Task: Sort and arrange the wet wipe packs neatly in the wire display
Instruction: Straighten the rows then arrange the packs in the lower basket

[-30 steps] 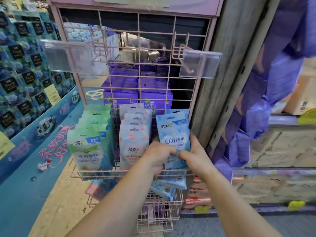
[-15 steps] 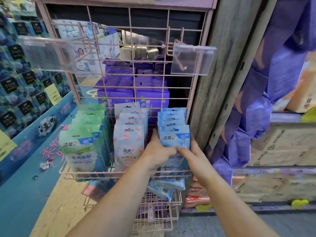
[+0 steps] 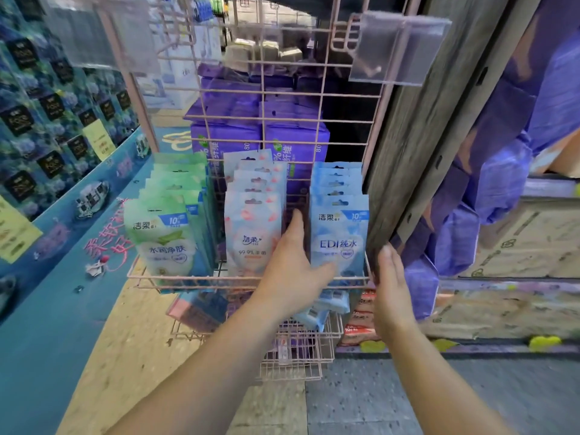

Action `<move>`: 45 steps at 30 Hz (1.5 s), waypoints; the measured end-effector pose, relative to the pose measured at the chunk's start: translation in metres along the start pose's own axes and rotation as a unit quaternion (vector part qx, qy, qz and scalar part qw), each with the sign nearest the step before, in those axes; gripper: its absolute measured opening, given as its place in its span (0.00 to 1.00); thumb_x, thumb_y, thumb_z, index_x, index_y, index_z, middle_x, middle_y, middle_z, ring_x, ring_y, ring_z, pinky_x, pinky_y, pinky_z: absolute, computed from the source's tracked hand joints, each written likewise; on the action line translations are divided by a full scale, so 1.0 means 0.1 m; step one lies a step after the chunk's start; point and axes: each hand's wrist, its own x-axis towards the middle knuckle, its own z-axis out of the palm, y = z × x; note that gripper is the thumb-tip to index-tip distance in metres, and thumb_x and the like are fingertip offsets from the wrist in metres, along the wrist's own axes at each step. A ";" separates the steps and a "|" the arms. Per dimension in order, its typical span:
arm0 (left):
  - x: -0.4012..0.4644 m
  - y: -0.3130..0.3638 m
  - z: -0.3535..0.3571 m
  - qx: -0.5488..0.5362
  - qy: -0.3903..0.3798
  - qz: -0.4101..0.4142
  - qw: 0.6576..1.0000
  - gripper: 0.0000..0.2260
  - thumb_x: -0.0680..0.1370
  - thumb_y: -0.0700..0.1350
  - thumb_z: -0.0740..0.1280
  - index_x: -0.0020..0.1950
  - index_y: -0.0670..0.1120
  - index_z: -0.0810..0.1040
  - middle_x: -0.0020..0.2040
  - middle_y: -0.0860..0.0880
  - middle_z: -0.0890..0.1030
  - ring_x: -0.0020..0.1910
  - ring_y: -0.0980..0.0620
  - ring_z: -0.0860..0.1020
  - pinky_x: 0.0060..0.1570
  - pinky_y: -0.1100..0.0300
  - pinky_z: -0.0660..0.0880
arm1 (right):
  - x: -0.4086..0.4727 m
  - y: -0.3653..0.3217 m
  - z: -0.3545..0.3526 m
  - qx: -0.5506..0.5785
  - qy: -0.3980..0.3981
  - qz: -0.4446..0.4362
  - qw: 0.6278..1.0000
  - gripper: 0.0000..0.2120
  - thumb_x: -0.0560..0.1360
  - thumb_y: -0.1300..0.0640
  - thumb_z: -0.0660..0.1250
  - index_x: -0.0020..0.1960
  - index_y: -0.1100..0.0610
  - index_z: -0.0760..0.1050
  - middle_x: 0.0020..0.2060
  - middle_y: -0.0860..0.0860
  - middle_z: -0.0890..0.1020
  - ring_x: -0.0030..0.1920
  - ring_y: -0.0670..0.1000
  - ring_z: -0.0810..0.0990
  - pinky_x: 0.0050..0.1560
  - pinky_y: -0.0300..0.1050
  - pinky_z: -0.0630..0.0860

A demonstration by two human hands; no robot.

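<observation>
A pink wire display (image 3: pixel 251 279) holds three upright rows of wet wipe packs: green packs (image 3: pixel 160 237) on the left, pink-and-white packs (image 3: pixel 251 227) in the middle, blue packs (image 3: pixel 340 227) on the right. My left hand (image 3: pixel 292 271) reaches into the gap between the middle and blue rows, fingers straight, thumb touching the lower front of the front blue pack. My right hand (image 3: pixel 390 287) is flat and open beside the basket's right corner, next to the blue row, holding nothing.
A lower pink wire basket (image 3: pixel 298 356) under the display holds several loose blue packs (image 3: pixel 326 306). Purple packs (image 3: pixel 260 136) stand behind the grid. A wooden post (image 3: pixel 408 136) rises at the right. Clear price tag holders (image 3: pixel 398 48) hang above. A blue printed shelf (image 3: pixel 47 215) lies left.
Both hands let go of the front blue pack, which now stands in its row. My left hand slid into the gap left of it; my right hand moved out to the basket's right corner.
</observation>
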 end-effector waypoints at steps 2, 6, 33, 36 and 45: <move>-0.35 -0.20 -0.13 -0.030 -0.004 0.014 0.999 0.28 0.72 0.45 0.72 0.69 0.56 0.68 0.65 0.64 0.74 0.63 0.65 0.72 0.66 0.65 0.67 | -0.12 0.18 -0.06 -0.025 0.071 0.030 0.997 0.21 0.79 0.42 0.54 0.68 0.50 0.67 0.65 0.47 0.72 0.63 0.47 0.70 0.70 0.47 0.62; -0.75 -0.78 -0.40 -0.022 0.004 -0.066 0.998 0.16 0.74 0.33 0.69 0.48 0.56 0.80 0.46 0.55 0.86 0.47 0.58 0.82 0.50 0.66 0.77 | -0.36 0.57 -0.04 -0.141 0.029 0.101 0.984 0.12 0.79 0.56 0.59 0.59 0.59 0.75 0.53 0.55 0.80 0.53 0.54 0.76 0.58 0.48 0.70; -0.39 -2.07 -0.70 0.257 0.221 -0.158 0.928 0.25 0.65 0.45 0.72 0.63 0.49 0.78 0.57 0.43 0.81 0.59 0.42 0.74 0.59 0.54 0.71 | -0.55 0.74 1.02 -0.232 -0.302 0.224 0.897 0.16 0.78 0.58 0.61 0.65 0.56 0.70 0.45 0.51 0.79 0.48 0.53 0.80 0.55 0.47 0.76; -0.47 -2.05 -0.58 0.259 0.182 -0.180 0.931 0.29 0.66 0.48 0.73 0.67 0.50 0.74 0.67 0.43 0.74 0.70 0.44 0.67 0.67 0.53 0.67 | -0.47 0.82 0.78 -0.220 -0.353 0.255 0.873 0.15 0.78 0.58 0.61 0.64 0.56 0.71 0.53 0.56 0.81 0.46 0.51 0.78 0.50 0.46 0.74; -0.63 -1.93 -0.38 0.241 0.017 -0.077 0.967 0.22 0.71 0.48 0.67 0.65 0.55 0.76 0.76 0.51 0.62 0.76 0.55 0.57 0.73 0.57 0.58 | -0.34 0.94 1.01 -0.062 -0.346 0.298 0.887 0.07 0.78 0.61 0.61 0.52 0.57 0.77 0.38 0.53 0.82 0.33 0.50 0.78 0.35 0.43 0.75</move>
